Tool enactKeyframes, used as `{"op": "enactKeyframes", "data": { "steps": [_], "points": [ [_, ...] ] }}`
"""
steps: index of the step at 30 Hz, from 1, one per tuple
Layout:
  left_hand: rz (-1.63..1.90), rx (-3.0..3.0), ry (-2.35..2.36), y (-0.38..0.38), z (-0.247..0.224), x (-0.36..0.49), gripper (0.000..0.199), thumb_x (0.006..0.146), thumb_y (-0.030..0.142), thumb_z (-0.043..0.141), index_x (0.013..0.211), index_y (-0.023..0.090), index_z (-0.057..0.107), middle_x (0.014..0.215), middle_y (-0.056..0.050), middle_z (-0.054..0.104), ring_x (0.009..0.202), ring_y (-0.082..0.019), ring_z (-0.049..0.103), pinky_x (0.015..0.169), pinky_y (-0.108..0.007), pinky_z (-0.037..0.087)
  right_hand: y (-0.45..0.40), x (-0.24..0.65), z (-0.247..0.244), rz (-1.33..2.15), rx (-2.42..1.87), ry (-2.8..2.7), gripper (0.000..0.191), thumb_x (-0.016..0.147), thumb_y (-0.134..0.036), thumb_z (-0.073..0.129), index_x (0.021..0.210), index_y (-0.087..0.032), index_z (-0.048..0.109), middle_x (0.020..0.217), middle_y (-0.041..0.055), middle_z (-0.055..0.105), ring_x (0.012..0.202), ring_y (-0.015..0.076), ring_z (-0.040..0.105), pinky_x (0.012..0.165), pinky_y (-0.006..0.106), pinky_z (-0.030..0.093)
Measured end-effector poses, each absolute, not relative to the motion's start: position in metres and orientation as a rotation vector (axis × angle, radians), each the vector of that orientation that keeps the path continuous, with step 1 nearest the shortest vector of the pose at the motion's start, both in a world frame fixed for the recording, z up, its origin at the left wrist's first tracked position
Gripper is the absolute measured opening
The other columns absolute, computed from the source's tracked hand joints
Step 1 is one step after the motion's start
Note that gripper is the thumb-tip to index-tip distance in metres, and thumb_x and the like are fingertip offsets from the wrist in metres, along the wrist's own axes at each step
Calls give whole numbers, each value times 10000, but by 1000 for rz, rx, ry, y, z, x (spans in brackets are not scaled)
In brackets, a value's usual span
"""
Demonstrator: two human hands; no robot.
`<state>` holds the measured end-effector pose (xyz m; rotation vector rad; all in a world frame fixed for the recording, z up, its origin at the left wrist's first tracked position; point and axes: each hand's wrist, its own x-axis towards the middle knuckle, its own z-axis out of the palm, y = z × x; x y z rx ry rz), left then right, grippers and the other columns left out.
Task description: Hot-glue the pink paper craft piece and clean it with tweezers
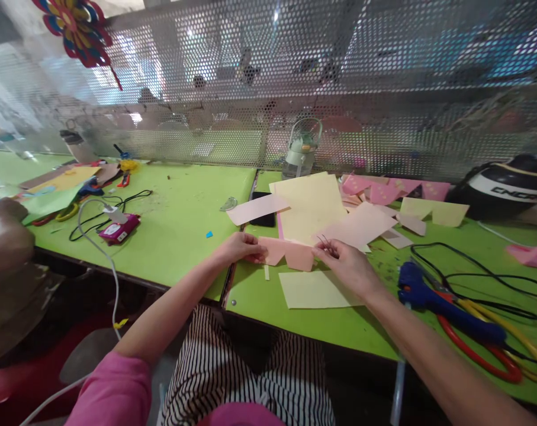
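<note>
My left hand (245,247) pinches the left end of a pink paper strip (297,255) with V-shaped notches along its lower edge. At the strip's other end, my right hand (344,263) is closed on the paper; thin dark wire-like bits stick up from its fingers. The strip is held over the green table. Just below it lies a pale yellow paper strip (319,291). Behind my hands are cream sheets (315,204), a pale pink sheet (366,223) and a narrow pale pink strip (258,208) lying across a black phone-like slab (264,218).
To the right lie a blue glue gun (443,305) and scissors with red (472,350) and yellow handles, among black cords. Pink notched strips (386,190) and a green bottle (301,152) stand before a perforated panel (206,89). Left are a magenta power block (119,229) and a co-worker's hand (6,210).
</note>
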<state>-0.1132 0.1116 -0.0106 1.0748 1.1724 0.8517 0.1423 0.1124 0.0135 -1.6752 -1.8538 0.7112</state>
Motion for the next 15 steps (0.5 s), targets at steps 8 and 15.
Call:
{"op": "enactKeyframes", "data": {
  "steps": [8, 15],
  "points": [
    [1124, 1072, 1276, 102, 23, -148, 154, 918, 164, 545, 807, 147, 650, 806, -44, 693, 529, -50, 615, 484, -162, 489, 120, 160, 19, 771, -1687, -1840, 408, 744, -562, 558, 911, -205, 665, 860, 66, 723, 790, 248, 648, 666, 338, 444],
    [1306, 1140, 1295, 71, 35, -156, 152, 911, 258, 548, 821, 178, 641, 680, 21, 597, 477, -45, 576, 408, -142, 408, 106, 224, 24, 842, -1715, -1864, 378, 706, -562, 617, 877, -227, 660, 832, 78, 740, 786, 246, 677, 622, 322, 458]
  ]
}}
